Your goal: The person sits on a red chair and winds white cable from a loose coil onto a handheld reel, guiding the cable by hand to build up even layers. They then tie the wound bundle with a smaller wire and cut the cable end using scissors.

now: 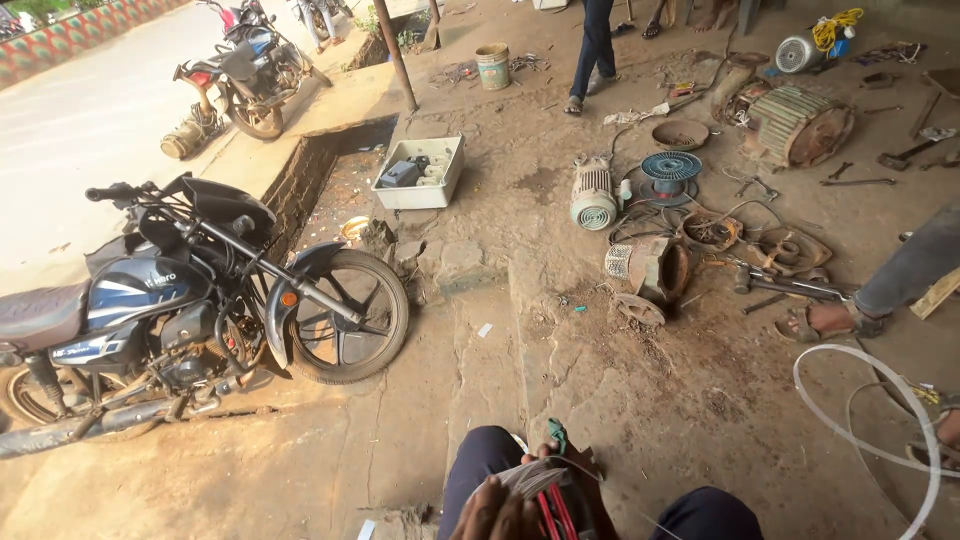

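Red and pale wire, wound as a coil (545,490), sits at the bottom edge of the view, between the person's knees and low over the dirt floor (600,380). One hand (497,512) is closed around the left side of the coil, fingers curled over the strands; which hand it is cannot be told from this view, and the other hand is not seen. A small green piece (556,434) stands at the top of the coil. To the right, a loop of white tubing (868,420) lies on the ground. Further out rest a grey electric motor (594,194), a blue wire spool (671,166) and a rusted motor housing (650,270). A blue motorcycle (180,300) stands at left. Another person's sandalled foot (825,322) rests at right.
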